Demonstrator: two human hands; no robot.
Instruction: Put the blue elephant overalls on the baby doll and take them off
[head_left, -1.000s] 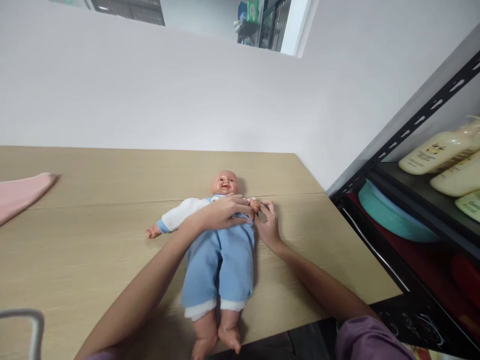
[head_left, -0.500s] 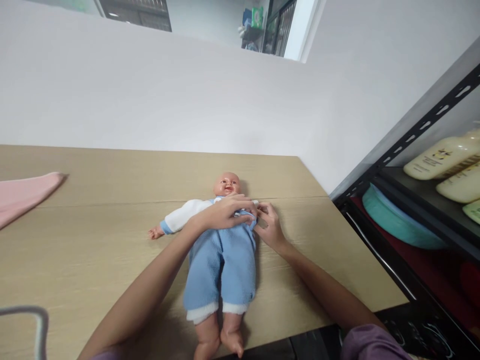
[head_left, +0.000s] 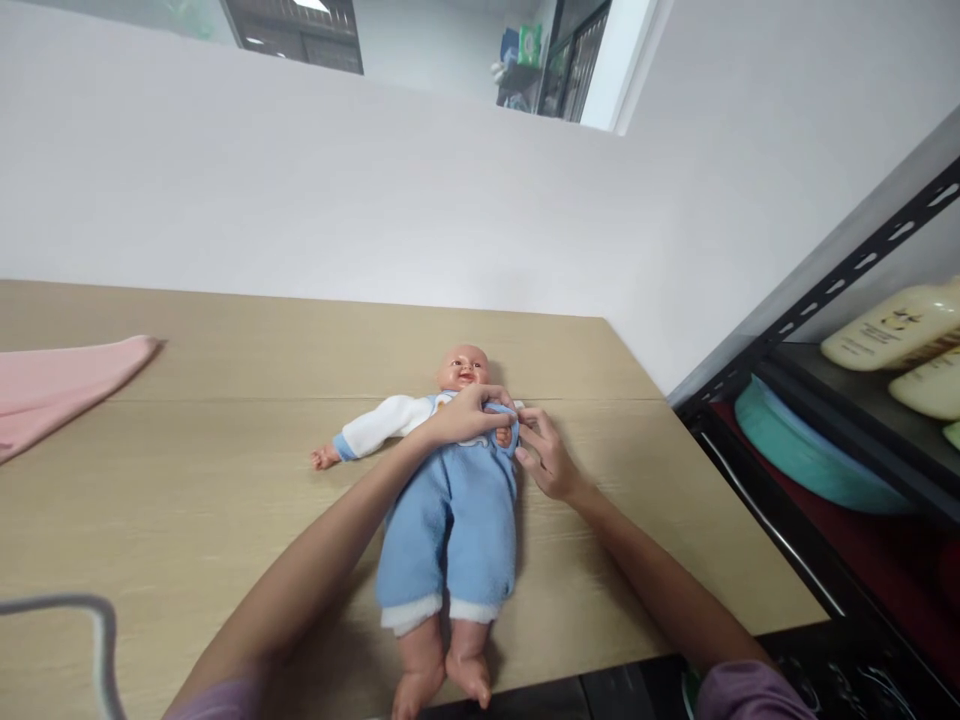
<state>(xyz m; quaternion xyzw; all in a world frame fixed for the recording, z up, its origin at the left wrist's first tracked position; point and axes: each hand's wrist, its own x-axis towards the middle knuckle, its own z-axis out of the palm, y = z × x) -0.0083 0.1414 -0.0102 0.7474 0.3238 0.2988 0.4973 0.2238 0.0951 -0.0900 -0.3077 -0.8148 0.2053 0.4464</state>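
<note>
A baby doll [head_left: 454, 510] lies on its back on the wooden table, dressed in a blue and white outfit, bare feet toward me. My left hand [head_left: 465, 414] reaches across its chest and pinches the blue-edged opening of the sleeve [head_left: 516, 432]. Inside that opening the doll's small hand [head_left: 503, 436] shows. On the right side of the doll, my right hand [head_left: 550, 462] has its thumb and fingers curled at the outer edge of the same sleeve. The doll's other arm [head_left: 375, 424] is sleeved and stretched out to the left.
A pink cloth [head_left: 67, 385] lies at the table's left. A grey bent tube [head_left: 105, 640] stands at the near left. On the right, a black metal shelf [head_left: 795, 350] holds cream bottles [head_left: 892, 325] and a teal basin [head_left: 810, 450]. A white wall [head_left: 337, 190] borders the far side.
The view has shifted slightly. The blue-edged sleeve opening now shows more clearly, with the doll's hand visible in it. My left fingers have lifted the edge a little.
</note>
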